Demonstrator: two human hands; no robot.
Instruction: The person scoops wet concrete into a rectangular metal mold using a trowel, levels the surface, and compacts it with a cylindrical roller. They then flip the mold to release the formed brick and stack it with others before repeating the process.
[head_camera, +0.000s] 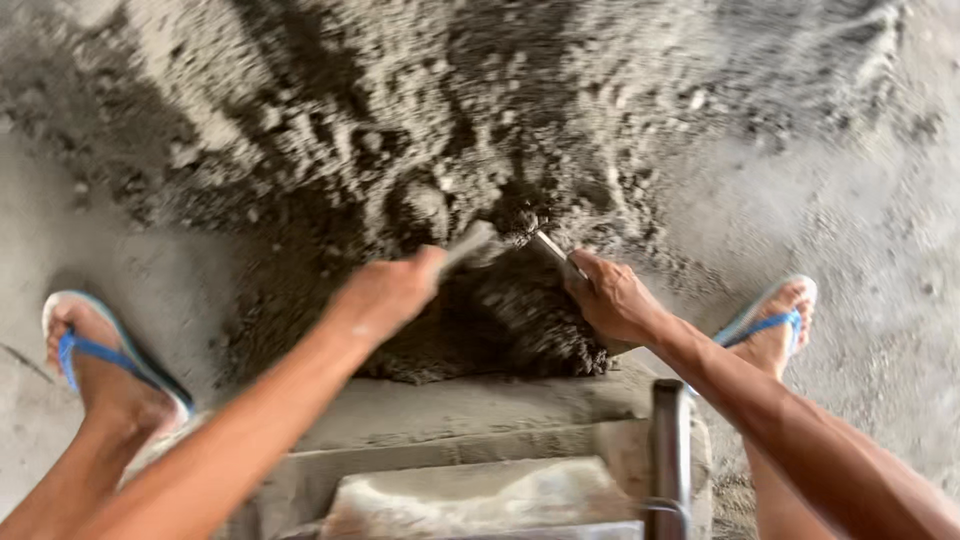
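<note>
My left hand grips a blurry grey metal tool. My right hand grips another thin metal tool. Both tips touch the dark grey pile of wet sand just past my hands.

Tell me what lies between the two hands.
In the head view, a dark clump of damp sand mix lies between left hand and right hand.

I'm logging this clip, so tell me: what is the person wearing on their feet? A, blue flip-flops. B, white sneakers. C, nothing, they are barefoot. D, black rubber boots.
A: each foot wears an open sandal with blue straps running between the toes, standing either side of the grey sandy heap that the left hand and right hand work at.
</note>
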